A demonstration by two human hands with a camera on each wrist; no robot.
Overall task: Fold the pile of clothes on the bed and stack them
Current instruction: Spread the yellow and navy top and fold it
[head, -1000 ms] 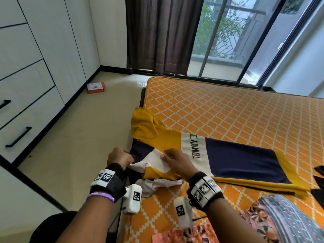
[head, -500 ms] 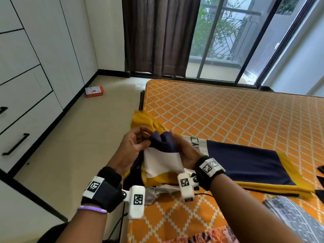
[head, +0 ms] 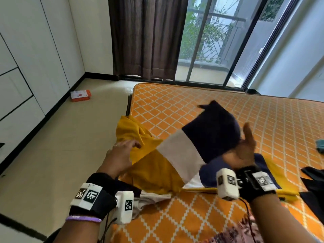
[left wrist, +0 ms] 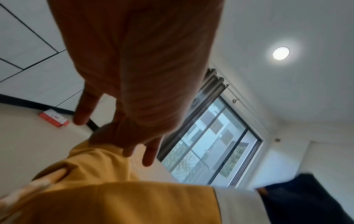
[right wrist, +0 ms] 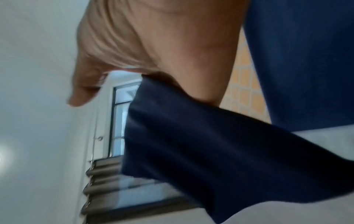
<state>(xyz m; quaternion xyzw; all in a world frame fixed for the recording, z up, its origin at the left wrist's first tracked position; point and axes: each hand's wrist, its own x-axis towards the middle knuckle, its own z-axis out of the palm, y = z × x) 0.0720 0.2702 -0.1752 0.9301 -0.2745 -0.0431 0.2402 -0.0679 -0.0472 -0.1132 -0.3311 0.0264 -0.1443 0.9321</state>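
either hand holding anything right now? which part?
Right hand holds the shirt's navy sleeve near its cuff end, lifted over the bed. Left hand holds nothing; its straight fingers rest on the yellow shoulder.

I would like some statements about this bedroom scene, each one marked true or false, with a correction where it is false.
1. The right hand lifts the shirt's navy sleeve above the bed. True.
2. The left hand grips a black shirt. False: its fingers lie straight at the yellow part of the shirt.
3. A small orange box lies on the floor. True.
4. The curtain covers the whole window. False: most of the glass is uncovered.
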